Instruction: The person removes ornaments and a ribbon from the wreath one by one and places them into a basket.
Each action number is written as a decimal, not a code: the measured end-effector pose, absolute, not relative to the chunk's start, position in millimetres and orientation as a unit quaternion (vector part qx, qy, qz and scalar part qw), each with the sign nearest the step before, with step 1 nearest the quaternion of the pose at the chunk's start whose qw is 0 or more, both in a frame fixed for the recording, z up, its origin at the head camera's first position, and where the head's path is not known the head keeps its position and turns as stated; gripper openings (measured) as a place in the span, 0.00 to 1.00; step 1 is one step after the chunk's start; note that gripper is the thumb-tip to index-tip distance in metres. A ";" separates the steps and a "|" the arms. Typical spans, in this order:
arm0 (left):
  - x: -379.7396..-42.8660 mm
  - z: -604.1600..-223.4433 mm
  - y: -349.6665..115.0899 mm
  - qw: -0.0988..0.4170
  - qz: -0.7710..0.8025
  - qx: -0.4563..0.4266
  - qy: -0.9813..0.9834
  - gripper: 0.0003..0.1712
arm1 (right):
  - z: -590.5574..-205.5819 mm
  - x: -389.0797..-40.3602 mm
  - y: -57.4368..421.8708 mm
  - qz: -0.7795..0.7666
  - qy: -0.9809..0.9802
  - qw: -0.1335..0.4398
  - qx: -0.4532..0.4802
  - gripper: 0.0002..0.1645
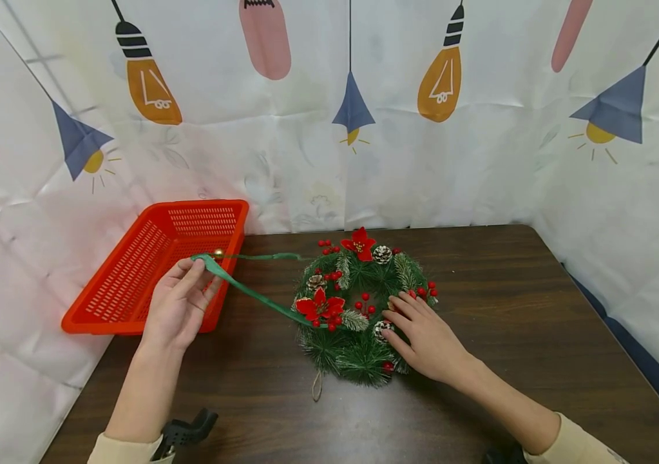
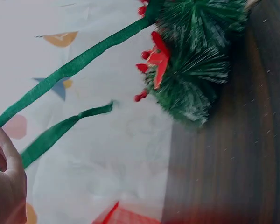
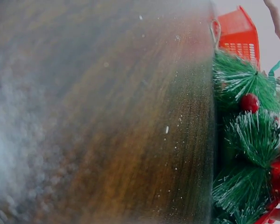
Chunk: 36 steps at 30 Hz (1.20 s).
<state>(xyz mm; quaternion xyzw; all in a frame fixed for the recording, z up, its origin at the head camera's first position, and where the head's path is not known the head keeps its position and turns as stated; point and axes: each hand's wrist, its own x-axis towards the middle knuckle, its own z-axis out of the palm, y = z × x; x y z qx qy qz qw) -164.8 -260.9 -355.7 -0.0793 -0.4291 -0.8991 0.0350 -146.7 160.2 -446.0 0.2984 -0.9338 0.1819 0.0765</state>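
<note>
My left hand pinches a green ribbon between thumb and fingers, lifted in front of the red basket. One length of ribbon runs taut down to the wreath; the other end trails off to the right in the air, also visible in the left wrist view as a loose ribbon tail. The Christmas wreath lies on the table, dressed with red poinsettias, pinecones and red berries. On its right side rests my right hand, fingers spread and fairly straight over the greenery.
A red plastic basket stands at the back left, with a small gold ball showing near its right side. A twine loop sticks out from the wreath's front edge. Behind the dark wooden table hangs a printed curtain.
</note>
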 end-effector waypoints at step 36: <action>-181.8 -273.1 -321.4 0.134 -0.955 -0.095 -0.248 0.04 | -443.9 -146.2 160.4 0.182 -0.934 0.071 0.300 0.30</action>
